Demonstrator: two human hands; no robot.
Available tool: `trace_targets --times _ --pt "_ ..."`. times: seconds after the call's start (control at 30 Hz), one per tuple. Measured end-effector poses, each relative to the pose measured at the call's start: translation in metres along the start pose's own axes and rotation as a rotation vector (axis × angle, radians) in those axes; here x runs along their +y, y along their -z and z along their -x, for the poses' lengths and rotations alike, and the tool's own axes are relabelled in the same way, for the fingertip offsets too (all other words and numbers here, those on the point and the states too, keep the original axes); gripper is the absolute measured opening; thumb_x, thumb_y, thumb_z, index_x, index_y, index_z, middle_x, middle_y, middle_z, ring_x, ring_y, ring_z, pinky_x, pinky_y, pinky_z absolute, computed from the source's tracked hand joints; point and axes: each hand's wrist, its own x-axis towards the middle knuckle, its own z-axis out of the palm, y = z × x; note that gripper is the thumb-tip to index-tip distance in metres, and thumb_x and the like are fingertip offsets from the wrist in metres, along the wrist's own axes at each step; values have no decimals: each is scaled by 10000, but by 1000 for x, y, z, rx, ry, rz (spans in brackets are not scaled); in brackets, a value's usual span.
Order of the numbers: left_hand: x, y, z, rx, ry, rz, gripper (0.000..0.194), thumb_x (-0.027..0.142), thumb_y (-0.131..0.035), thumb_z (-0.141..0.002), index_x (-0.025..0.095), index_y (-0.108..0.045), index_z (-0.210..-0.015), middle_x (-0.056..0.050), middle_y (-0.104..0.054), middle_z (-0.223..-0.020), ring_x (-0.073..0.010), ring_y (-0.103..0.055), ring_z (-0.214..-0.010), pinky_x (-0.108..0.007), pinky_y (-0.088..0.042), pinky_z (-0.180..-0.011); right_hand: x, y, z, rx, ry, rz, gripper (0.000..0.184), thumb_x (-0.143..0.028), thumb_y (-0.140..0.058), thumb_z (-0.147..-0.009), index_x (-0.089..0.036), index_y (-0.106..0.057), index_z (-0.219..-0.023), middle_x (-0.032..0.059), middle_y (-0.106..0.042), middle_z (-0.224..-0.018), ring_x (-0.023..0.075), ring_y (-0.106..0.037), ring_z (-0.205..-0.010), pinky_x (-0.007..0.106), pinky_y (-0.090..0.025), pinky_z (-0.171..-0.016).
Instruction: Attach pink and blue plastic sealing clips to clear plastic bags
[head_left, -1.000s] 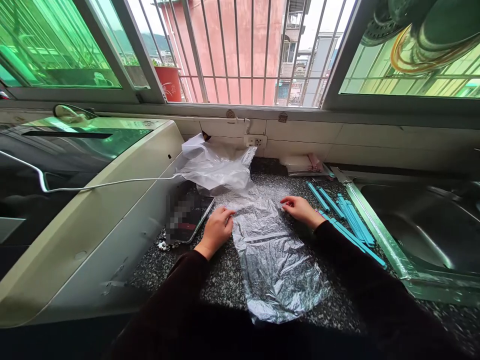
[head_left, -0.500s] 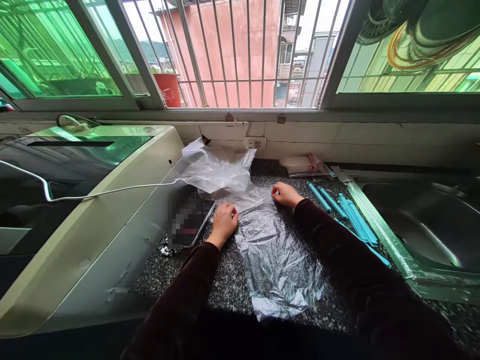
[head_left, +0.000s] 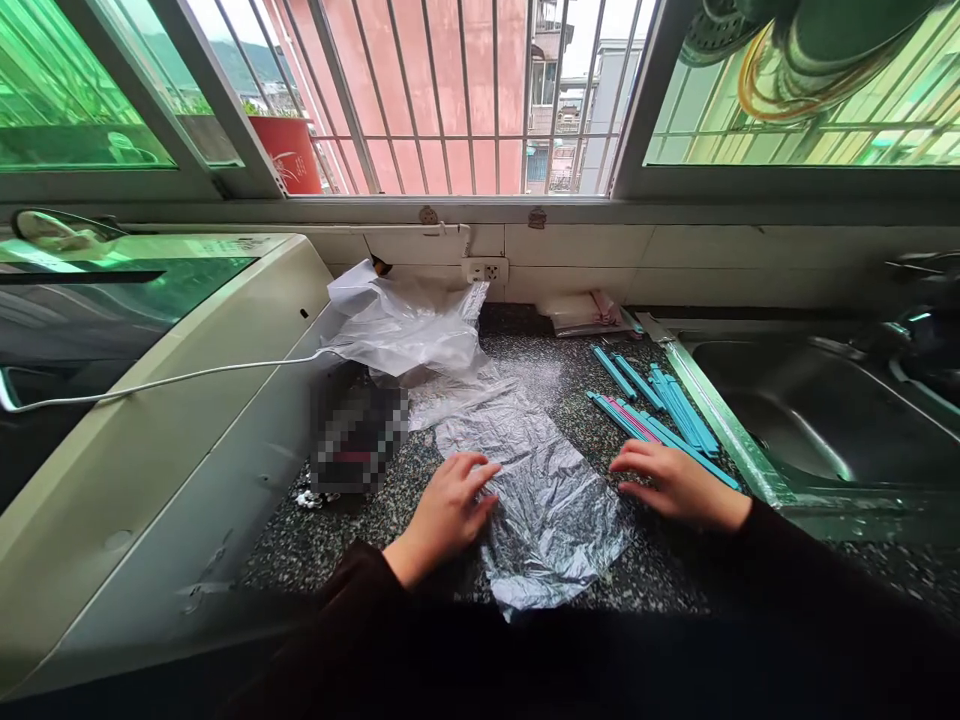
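A crinkled clear plastic bag [head_left: 551, 520] lies flat on the speckled dark counter in front of me. My left hand [head_left: 454, 503] is over its left edge, fingers apart and curved, holding nothing. To the right of the bag, my right hand [head_left: 675, 482] is also open, its fingers pointing left toward the bag's edge. Just beyond my right hand lie several thin blue plastic strips [head_left: 684, 408], with pink showing among the nearest ones. More loose clear plastic bags [head_left: 412, 325] are heaped behind the flat one.
A phone, blurred out [head_left: 358, 440], lies left of the bag. A white washing machine [head_left: 225, 400] stands at the left, with a white cable [head_left: 202, 375] across it. The metal sink [head_left: 795, 420] is at the right. A flat packet [head_left: 585, 313] lies by the tiled wall.
Both hands have come back toward me from the bag's far end and opened, the right one also moving right. The bag stays spread on the counter. My view has shifted slightly right.
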Motion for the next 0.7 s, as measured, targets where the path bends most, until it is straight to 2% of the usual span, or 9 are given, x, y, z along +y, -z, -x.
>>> trace_targets --times 0.07,0.2,0.27,0.33,0.37,0.47,0.57,0.7 --pt "12 -1 18 -75 -25 -9 237 270 -528 -813 194 -591 -1029 -91 -593 -1075 -221 -534 -1013 -379 -451 -884 -9 1 23 -18 17 -24 195 -246 -499 -831 -187 -602 -986 78 -601 -891 164 -583 -780 278 -461 -669" --pt "27 9 46 -30 -72 -40 379 367 -542 -804 174 -544 -1131 -135 -566 -1149 -248 -516 -1067 -408 -448 -903 -22 -6 40 -118 28 -6 371 -298 -627 -749 -197 -565 -1100 85 -582 -960 179 -578 -817 280 -469 -679" --pt "37 12 57 -25 -164 -41 476 476 -557 -769 182 -543 -1143 -135 -577 -1126 -255 -524 -1047 -404 -455 -887 -24 -13 39 -106 29 10 264 -285 -583 -783 -189 -587 -1029 80 -582 -920 167 -569 -789 270 -460 -666" --pt "47 9 65 -10 -262 -56 510 540 -557 -742 197 -565 -1119 -122 -601 -1079 -254 -539 -1010 -408 -455 -877 -24 -20 37 -65 46 34 137 -251 -487 -841 -182 -602 -871 71 -579 -845 148 -552 -733 257 -441 -638" --pt "52 6 68 14 -290 -73 453 504 -562 -756 206 -577 -1098 -111 -613 -1054 -245 -548 -989 -407 -453 -874 -24 -22 35 -51 57 41 163 -236 -450 -858 -180 -591 -799 68 -574 -812 141 -542 -710 252 -432 -624" --pt "61 -7 70 105 -349 -100 192 224 -546 -801 193 -610 -980 -82 -639 -950 -191 -573 -884 -357 -465 -820 -26 -19 31 -68 76 6 206 -225 -418 -868 -180 -548 -714 60 -561 -767 133 -521 -679 244 -414 -600" --pt "63 -10 65 157 -394 -28 136 97 -501 -789 159 -602 -857 -69 -639 -841 -162 -571 -788 -321 -475 -738 -33 -2 28 -133 68 -103 188 -239 -430 -865 -178 -537 -723 54 -554 -757 130 -513 -673 244 -413 -596" --pt "64 5 55 148 -238 170 140 60 -495 -773 159 -578 -827 -69 -627 -822 -147 -568 -753 -281 -480 -672 -35 23 24 -212 37 -306 209 -300 -447 -866 -172 -555 -742 50 -557 -767 126 -511 -673 250 -428 -601"
